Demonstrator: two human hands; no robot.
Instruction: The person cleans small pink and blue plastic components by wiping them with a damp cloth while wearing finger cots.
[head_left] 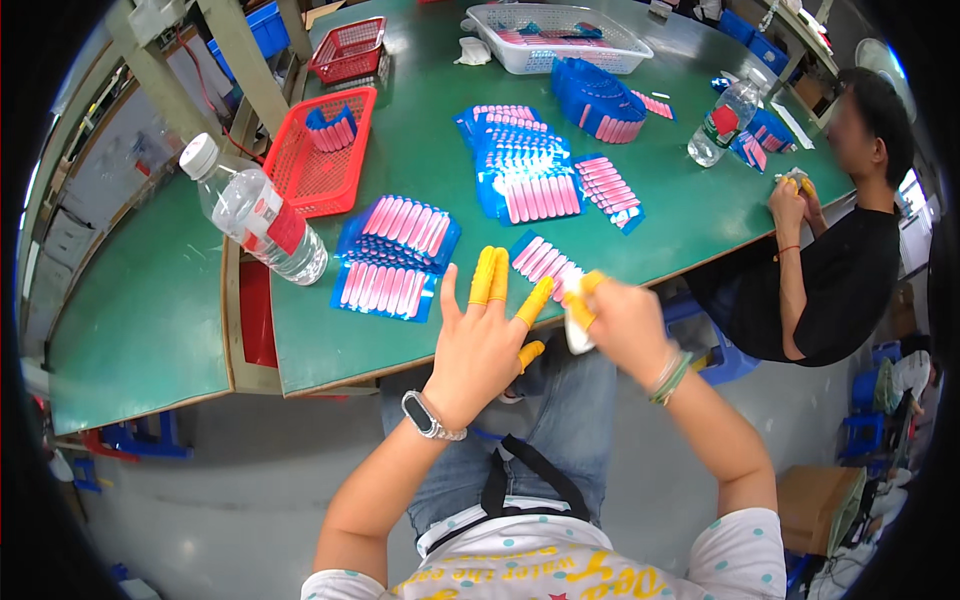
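Your right hand [632, 330] pinches a crumpled white cloth [578, 330]

The hand is blurred; the cloth hangs at the front edge of the green-topped table [425, 100], beside a flat blue sheet with slim pink strips [540, 258]. Your left hand [468, 362], with yellow finger covers [484, 276], is spread, its index fingertip close to that sheet. Further left, a fanned blue-and-pink stack [400, 232] lies near the front edge; a clear plastic bottle [262, 222] stands by the left edge.

Blue sheets [540, 258], pink-striped; yellow finger cots [483, 275]; green table [420, 130].
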